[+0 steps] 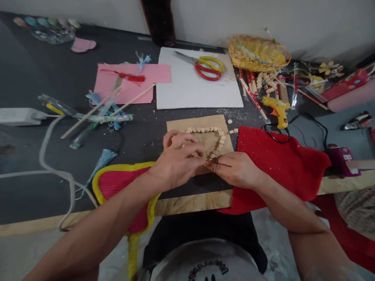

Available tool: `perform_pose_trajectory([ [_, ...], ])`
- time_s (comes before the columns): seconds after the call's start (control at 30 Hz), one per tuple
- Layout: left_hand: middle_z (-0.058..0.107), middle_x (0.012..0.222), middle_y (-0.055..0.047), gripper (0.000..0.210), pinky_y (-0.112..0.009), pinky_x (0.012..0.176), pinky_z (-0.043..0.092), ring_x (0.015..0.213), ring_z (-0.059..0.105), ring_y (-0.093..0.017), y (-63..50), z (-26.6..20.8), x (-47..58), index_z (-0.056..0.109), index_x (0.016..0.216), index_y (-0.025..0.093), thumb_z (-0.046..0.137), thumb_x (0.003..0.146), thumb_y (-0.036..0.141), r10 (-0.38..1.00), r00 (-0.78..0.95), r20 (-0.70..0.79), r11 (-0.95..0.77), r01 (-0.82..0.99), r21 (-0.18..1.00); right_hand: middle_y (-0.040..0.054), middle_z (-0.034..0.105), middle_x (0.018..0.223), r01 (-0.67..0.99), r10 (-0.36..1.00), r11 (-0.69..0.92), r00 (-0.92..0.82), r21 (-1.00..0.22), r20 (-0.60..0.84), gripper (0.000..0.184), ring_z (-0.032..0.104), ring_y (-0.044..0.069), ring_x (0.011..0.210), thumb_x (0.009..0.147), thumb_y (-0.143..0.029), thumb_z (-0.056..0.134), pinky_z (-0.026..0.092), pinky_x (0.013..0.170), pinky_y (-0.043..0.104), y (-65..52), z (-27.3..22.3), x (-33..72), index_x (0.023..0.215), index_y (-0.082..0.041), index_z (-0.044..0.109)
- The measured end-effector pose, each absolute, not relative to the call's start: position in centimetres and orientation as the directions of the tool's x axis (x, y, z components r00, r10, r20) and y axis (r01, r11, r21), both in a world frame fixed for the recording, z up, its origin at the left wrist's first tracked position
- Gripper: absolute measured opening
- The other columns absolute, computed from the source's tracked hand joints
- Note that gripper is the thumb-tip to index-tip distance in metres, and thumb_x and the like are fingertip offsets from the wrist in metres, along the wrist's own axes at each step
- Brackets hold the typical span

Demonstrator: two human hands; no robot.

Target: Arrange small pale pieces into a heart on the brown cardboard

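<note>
A square of brown cardboard [175, 125] lies near the table's front edge. Small beige flower-like pieces [222, 140] form a curved outline on it, partly hidden under my fingers. My left hand [180, 160] rests over the left side of the card with bent fingers, its fingertips near the lower end of the outline. There, my right hand [238, 168] has its thumb and forefinger pinched together. Whatever is between the fingertips of either hand is too small to make out. A few loose beige pieces [233, 131] lie beside the card's right edge.
Red felt [281, 168] drapes over the table edge at right, below a yellow glue gun [277, 111] with a black cord. Scissors [209, 68] rest on a white board [199, 97]. A pink-and-yellow fan-like piece [120, 181] lies under my left forearm. A wicker basket [259, 64] stands behind.
</note>
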State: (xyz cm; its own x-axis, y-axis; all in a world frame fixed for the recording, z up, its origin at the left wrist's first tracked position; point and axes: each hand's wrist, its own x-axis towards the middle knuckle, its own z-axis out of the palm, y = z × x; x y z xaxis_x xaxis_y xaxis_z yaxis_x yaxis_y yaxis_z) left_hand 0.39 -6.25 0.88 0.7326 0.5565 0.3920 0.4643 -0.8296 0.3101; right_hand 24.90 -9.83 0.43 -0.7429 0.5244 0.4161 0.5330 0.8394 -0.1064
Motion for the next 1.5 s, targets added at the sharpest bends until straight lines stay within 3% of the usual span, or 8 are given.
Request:
perform_pose_trajectory([
  [0.87, 0.074, 0.100, 0.001, 0.028, -0.052, 0.101, 0.031, 0.119, 0.052, -0.029, -6.2, 0.9, 0.4, 0.077, 0.092, 0.035, 0.058, 0.091, 0.014, 0.603, 0.728, 0.327, -0.793, 0.506, 0.339, -0.0021, 0.070, 0.070, 0.515, 0.500, 0.851, -0.738, -0.101, 0.453, 0.019, 0.062, 0.010, 0.065, 0.102, -0.021, 0.058, 0.046, 0.059, 0.025, -9.7, 0.8, 24.9, 0.097, -0.018, 0.077],
  [1.0, 0.074, 0.098, 0.000, 0.026, -0.051, 0.103, 0.031, 0.119, 0.052, -0.029, -6.3, 1.1, 0.3, 0.077, 0.091, 0.035, 0.058, 0.093, 0.018, 0.637, 0.716, 0.285, -0.764, 0.539, 0.353, -0.0013, 0.069, 0.067, 0.547, 0.553, 0.817, -0.656, -0.180, 0.515, 0.022, 0.063, 0.011, 0.062, 0.101, -0.021, 0.060, 0.048, 0.058, 0.024, -9.5, 1.3, 25.1, 0.085, -0.019, 0.074],
  [1.23, 0.072, 0.098, 0.001, 0.029, -0.053, 0.107, 0.029, 0.119, 0.052, -0.029, -6.8, 1.0, 0.2, 0.076, 0.094, 0.039, 0.059, 0.092, 0.016, 0.545, 0.761, 0.352, -0.835, 0.458, 0.304, 0.0059, 0.081, 0.092, 0.626, 0.784, 0.591, -0.297, -0.510, 0.545, 0.017, 0.072, 0.013, 0.069, 0.100, -0.021, 0.059, 0.060, 0.065, 0.024, -8.8, 1.7, 26.4, 0.095, -0.020, 0.075],
  [1.4, 0.071, 0.099, -0.002, 0.012, -0.052, 0.103, 0.038, 0.117, 0.052, -0.030, -7.1, 0.8, 0.9, 0.074, 0.094, 0.032, 0.067, 0.092, 0.022, 0.594, 0.708, 0.382, -0.804, 0.513, 0.300, 0.0063, 0.081, 0.100, 0.642, 0.833, 0.510, -0.205, -0.572, 0.513, 0.020, 0.077, 0.017, 0.088, 0.103, -0.025, 0.055, 0.063, 0.077, 0.028, -8.6, 1.6, 26.7, 0.102, -0.021, 0.075],
  [1.5, 0.071, 0.102, -0.003, 0.003, -0.053, 0.101, 0.041, 0.119, 0.051, -0.031, -7.2, 1.0, 1.3, 0.072, 0.093, 0.028, 0.070, 0.093, 0.028, 0.612, 0.694, 0.380, -0.791, 0.535, 0.297, 0.0067, 0.081, 0.099, 0.645, 0.833, 0.503, -0.185, -0.575, 0.522, 0.019, 0.077, 0.016, 0.088, 0.102, -0.025, 0.056, 0.062, 0.078, 0.027, -8.6, 1.5, 26.6, 0.099, -0.020, 0.074],
])
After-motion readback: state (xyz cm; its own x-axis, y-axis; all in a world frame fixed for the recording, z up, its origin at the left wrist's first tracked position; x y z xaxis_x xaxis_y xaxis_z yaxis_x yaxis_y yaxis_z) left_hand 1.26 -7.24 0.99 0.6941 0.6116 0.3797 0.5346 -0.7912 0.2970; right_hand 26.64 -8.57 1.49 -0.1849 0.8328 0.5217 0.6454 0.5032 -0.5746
